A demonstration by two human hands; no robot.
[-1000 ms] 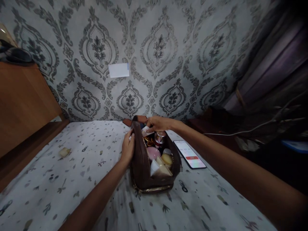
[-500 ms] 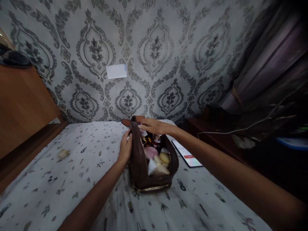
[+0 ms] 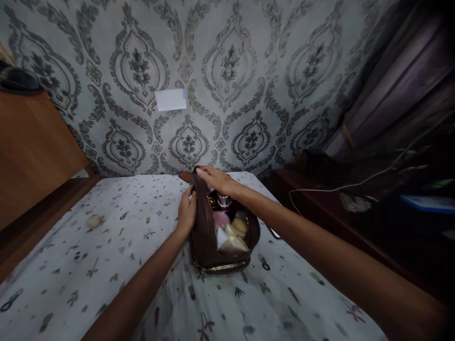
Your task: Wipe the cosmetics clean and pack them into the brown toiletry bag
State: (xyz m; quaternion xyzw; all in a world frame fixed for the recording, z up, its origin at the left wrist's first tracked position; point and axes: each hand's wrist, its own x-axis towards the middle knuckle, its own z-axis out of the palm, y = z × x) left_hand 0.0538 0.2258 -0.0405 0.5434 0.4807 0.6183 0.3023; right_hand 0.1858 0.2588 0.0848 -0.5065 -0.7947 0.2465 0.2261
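A dark brown toiletry bag (image 3: 204, 222) with a gold zip stands unzipped on the patterned bed sheet. My left hand (image 3: 186, 210) grips its left wall, fingers against the outside. My right hand (image 3: 216, 180) reaches across the opening and holds the bag's far upper edge; its fingertips are partly hidden, so I cannot tell whether the zip pull is in them. Inside lie a silver-capped bottle (image 3: 223, 202), a pink rounded item (image 3: 222, 220), a yellowish round container (image 3: 240, 227) and a cream pointed packet (image 3: 235, 240).
A phone (image 3: 276, 234) lies right of the bag, mostly behind my right forearm. On the sheet at left sits a small pale yellowish item (image 3: 95, 220). Patterned wallpaper backs the bed; a wooden cabinet (image 3: 39, 151) stands left, a white cable (image 3: 330, 190) runs at right.
My right hand has shifted slightly left and away, to the bag's far edge. More of the silver-capped bottle shows, and my forearm now covers most of the phone. My left hand stays on the bag.
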